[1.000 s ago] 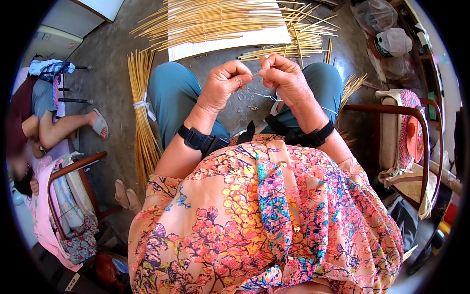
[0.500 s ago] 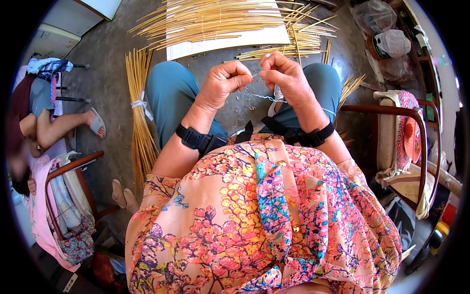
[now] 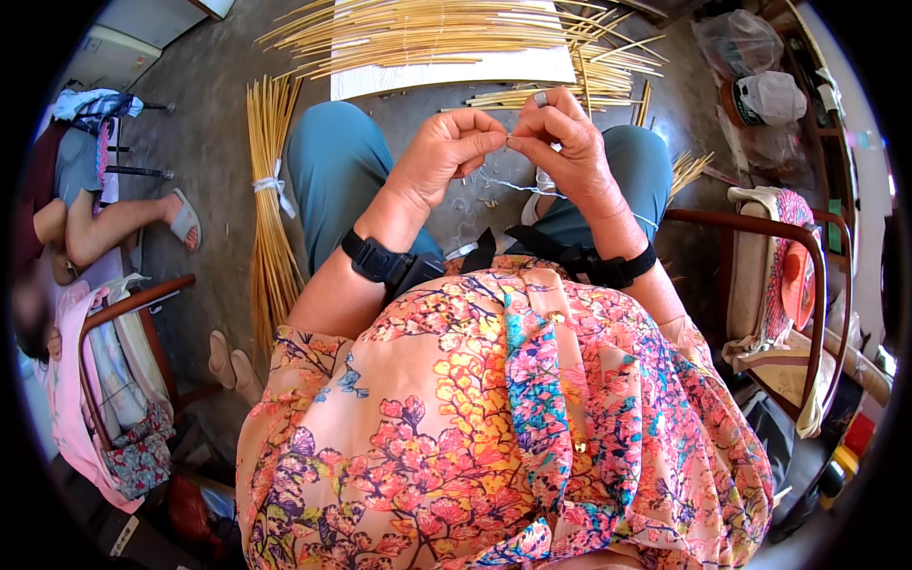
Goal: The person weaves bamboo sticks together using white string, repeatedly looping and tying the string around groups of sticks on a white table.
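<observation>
Above my knees, my left hand (image 3: 445, 155) and my right hand (image 3: 568, 150) meet fingertip to fingertip, both pinched closed on a thin white string. The exact spot where they grip it is covered by the fingers. Below the hands a loose length of the white string (image 3: 521, 187) hangs and runs toward my right wrist. A ring (image 3: 541, 98) shows on a finger of my right hand. Just beyond the hands, rows of thin straw-coloured stalks (image 3: 427, 38) lie across a white board (image 3: 380, 84).
A bundle of stalks tied with white (image 3: 270, 180) stands left of my knee. More loose stalks (image 3: 608, 74) lie at far right. Wooden armchairs flank me, the right one with a brown armrest (image 3: 750, 224). A seated person's leg (image 3: 123, 223) is at left; slippers (image 3: 233, 369) lie nearby.
My hands have drawn closer together, so their fingertips now meet where a short span of string showed between them. The whole view has shifted slightly.
</observation>
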A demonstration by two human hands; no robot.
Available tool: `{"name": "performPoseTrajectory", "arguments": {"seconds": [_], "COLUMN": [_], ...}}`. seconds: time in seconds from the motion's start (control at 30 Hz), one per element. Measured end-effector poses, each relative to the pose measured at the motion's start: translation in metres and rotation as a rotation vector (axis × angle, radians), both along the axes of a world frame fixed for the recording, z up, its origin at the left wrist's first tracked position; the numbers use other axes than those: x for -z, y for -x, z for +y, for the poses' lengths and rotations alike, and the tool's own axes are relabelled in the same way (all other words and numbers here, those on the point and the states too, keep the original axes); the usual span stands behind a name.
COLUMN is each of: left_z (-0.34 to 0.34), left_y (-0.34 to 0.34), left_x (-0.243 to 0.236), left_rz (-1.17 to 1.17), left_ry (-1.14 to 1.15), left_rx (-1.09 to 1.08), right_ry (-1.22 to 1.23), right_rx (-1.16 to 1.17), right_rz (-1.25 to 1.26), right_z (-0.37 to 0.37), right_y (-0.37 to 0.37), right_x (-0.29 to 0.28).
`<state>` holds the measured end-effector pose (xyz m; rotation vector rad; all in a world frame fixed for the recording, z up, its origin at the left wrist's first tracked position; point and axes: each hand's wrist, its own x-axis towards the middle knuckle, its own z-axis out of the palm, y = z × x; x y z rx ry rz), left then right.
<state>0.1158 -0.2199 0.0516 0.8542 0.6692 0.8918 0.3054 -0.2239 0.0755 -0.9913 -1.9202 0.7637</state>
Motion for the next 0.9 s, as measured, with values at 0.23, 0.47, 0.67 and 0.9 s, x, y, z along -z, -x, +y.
{"name": "performPoseTrajectory", "arguments": {"seconds": [0.23,0.47,0.67,0.9], "left_z": [-0.002,-0.002,-0.002,0.000], "left_y": [0.002,0.002,0.003,0.004], "left_x": [0.000,0.000,-0.001,0.000], "left_rz": [0.006,0.036,0.050,0.043], "left_ry": [-0.036,-0.110,-0.158,-0.123], "left_rx": [-0.014,-0.123,-0.133,-0.120], "right_ry": [0.044,0.137,0.179,0.289], "right_rx": [0.022,0.029,0.052,0.087], "right_rz": [0.017,0.097,0.084,0.174], "right_z": [-0.003,-0.004,-0.005,-0.005], "right_y": [0.006,0.007,0.009,0.012], "right_x": [-0.002,-0.006,-0.001,0.005]}}
